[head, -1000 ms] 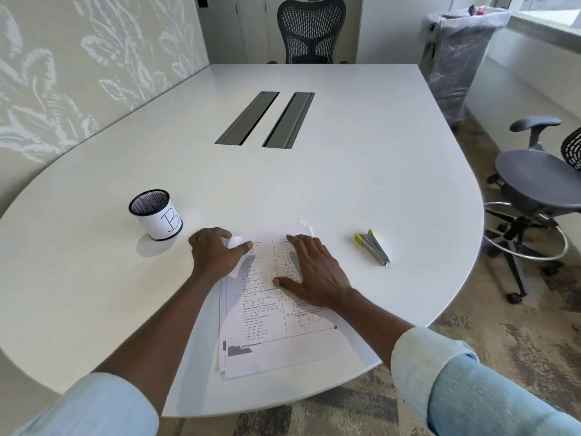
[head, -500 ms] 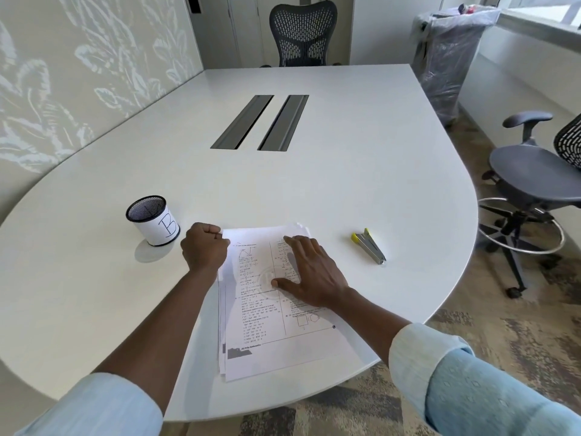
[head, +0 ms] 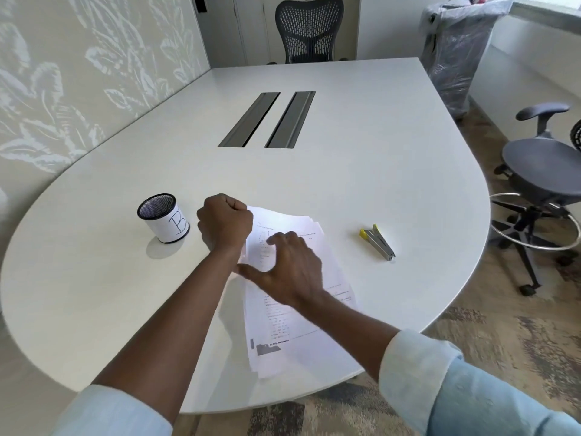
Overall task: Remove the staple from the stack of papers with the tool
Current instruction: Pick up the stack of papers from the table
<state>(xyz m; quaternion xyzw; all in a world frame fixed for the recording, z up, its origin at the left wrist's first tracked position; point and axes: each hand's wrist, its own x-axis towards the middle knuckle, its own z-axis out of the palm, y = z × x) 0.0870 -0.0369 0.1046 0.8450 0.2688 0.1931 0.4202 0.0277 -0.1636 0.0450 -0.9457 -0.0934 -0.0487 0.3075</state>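
The stack of printed papers [head: 295, 338] lies slightly fanned near the table's front edge. My left hand [head: 224, 226] is a closed fist resting at the stack's top left corner; whether anything is inside it is hidden. My right hand [head: 290, 270] presses down on the upper part of the top sheet, thumb spread left and fingers bent. The staple remover [head: 377, 242], grey metal with yellow grips, lies on the table to the right of the papers, a hand's width from my right hand. No staple can be made out.
A black mesh cup [head: 163, 218] with a white label marked "B" stands just left of my left hand. Two grey cable slots [head: 267, 119] sit mid-table. Office chairs stand at the far end [head: 309, 29] and at the right [head: 540, 171].
My left hand let go of the folded corner and closed into a fist. My right hand slid left and up on the sheet, fingers bending. The pages have fanned and turned slightly.
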